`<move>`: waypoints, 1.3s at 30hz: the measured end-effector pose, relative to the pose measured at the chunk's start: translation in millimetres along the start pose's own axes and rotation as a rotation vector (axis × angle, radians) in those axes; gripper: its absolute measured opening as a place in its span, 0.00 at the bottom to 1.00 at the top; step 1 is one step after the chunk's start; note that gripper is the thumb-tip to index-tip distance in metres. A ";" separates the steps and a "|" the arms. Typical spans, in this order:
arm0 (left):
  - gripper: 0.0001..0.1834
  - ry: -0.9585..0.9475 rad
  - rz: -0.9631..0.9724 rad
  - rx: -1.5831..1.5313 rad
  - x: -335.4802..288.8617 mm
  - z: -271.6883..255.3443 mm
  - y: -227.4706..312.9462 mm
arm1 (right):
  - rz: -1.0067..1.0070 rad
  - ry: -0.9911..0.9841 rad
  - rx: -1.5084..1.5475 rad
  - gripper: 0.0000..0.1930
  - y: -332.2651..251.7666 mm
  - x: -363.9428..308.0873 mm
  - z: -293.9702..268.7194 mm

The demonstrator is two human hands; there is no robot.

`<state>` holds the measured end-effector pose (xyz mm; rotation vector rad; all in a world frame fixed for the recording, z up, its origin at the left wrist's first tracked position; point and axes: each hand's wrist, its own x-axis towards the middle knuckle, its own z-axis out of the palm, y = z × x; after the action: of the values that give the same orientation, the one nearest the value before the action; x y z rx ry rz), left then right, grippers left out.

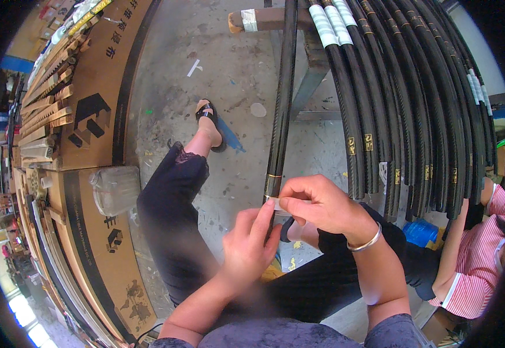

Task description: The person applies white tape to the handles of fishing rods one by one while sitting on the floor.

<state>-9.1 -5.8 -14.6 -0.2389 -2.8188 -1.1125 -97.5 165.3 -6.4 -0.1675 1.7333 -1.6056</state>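
A long black pole (281, 116) with a woven carbon look and thin gold rings runs from the top of the view down to my hands. My left hand (248, 242) is closed around its lower end, the index finger pressed against the pole's side. My right hand (322, 204) pinches a small white strip (278, 205) between thumb and fingers. That strip lies against the pole just below a gold ring, touching my left fingertip. Part of the pole's lower end is hidden behind my fingers.
Many similar black poles (380, 104) lie side by side on a stand (310, 75) at the right. A co-worker in a striped shirt (472, 272) sits beyond them. Cardboard boxes (99, 226) with wooden sticks (44, 110) line the left. A blue container (420, 233) stands at lower right.
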 end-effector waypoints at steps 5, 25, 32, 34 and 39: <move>0.34 -0.002 -0.007 -0.011 0.4 0.0 0.5 | 0.000 -0.002 -0.001 0.09 3.7 0.4 -0.9; 0.32 0.026 -0.080 -0.203 -1.5 -1.0 -5.4 | 0.014 0.013 -0.247 0.11 3.0 4.3 1.3; 0.33 0.028 -0.069 -0.087 -2.1 -4.8 -3.8 | 0.008 0.033 -0.201 0.13 6.6 5.7 2.6; 0.33 0.008 -0.007 -0.032 3.1 -8.0 -2.4 | 0.009 0.037 -0.189 0.14 5.0 5.3 3.1; 0.33 0.035 -0.079 -0.173 -0.1 -6.8 -4.0 | -0.014 0.019 -0.188 0.13 2.0 5.1 3.0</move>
<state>-9.5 -13.3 -12.4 -0.1205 -2.7252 -1.3657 -98.5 160.4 -10.2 -0.2564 1.9008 -1.4567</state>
